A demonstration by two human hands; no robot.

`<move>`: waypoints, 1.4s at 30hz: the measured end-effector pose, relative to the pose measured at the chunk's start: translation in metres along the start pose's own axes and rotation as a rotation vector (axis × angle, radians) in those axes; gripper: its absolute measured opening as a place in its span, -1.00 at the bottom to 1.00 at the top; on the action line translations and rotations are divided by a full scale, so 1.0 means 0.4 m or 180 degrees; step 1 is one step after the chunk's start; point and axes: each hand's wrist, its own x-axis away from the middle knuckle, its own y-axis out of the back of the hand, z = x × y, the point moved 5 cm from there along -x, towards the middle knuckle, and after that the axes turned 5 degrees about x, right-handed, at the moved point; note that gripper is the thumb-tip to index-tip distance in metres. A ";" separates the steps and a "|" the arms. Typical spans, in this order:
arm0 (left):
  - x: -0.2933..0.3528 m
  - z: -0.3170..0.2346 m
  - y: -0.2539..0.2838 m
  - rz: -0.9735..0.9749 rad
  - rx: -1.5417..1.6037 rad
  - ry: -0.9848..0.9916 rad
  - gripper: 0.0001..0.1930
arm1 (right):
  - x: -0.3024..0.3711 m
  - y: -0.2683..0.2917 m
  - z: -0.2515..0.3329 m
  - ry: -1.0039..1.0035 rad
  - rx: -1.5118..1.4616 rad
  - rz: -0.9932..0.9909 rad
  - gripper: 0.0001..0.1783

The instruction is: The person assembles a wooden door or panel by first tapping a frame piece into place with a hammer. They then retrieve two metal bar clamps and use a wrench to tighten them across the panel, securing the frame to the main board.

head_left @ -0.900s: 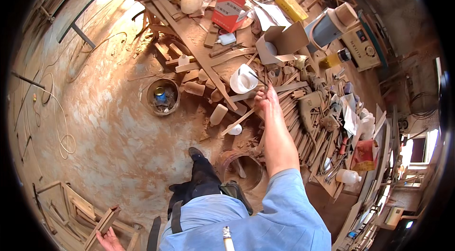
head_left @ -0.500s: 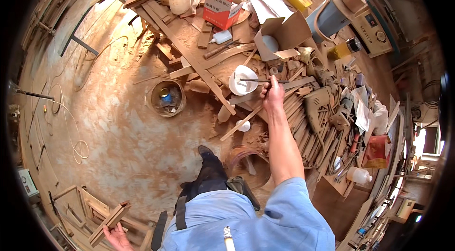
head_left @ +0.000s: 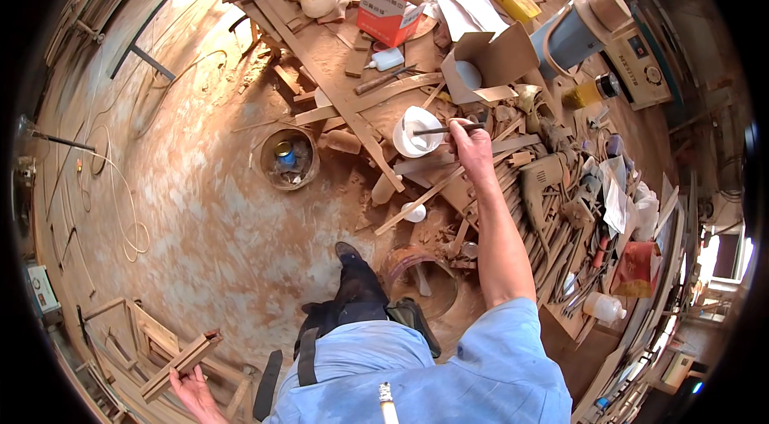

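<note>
My right hand (head_left: 473,150) reaches over the cluttered bench, fingers closed round a thin dark stick (head_left: 440,131). The stick's far end lies inside a small white cup (head_left: 405,141) with white material in it; whether that end has bristles or a blade I cannot tell. Down at the lower left, a grooved length of wood (head_left: 183,361) is gripped in my left hand (head_left: 194,392), well away from the bench. Beside that hand stands a wooden frame (head_left: 155,334).
Around the cup lie wooden strips (head_left: 352,124), a red box (head_left: 383,8), an open cardboard box (head_left: 501,56) and a power drill (head_left: 541,181). A bucket (head_left: 264,176) stands on the dusty floor (head_left: 232,256). A round tub (head_left: 392,264) sits near my foot.
The stick has tilted, its outer end now higher in the picture, while its other end stays in the cup. The scene has shifted slightly. My left hand still holds the wood.
</note>
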 end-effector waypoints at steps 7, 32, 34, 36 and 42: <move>0.076 0.028 0.027 -0.0397 0.0484 0.0079 -0.58 | -0.072 -0.057 -0.027 -0.1067 -0.0478 -0.0129 -0.76; 0.323 0.157 1.095 -0.3448 0.2587 -0.1245 -0.74 | 0.934 -1.311 0.139 0.1078 0.2220 0.2654 -0.57; 0.302 0.149 1.177 -0.3530 0.2727 -0.1185 -0.72 | 1.019 -1.437 0.070 0.1306 0.2376 0.3721 -0.60; 0.277 0.138 1.262 -0.3637 0.2853 -0.1150 -0.72 | 1.246 -1.505 0.037 0.1056 0.2006 0.3939 -0.72; 0.175 0.100 1.466 -0.3849 0.2532 -0.1052 -0.67 | 1.662 -1.647 -0.008 0.1573 0.2596 0.5224 -0.68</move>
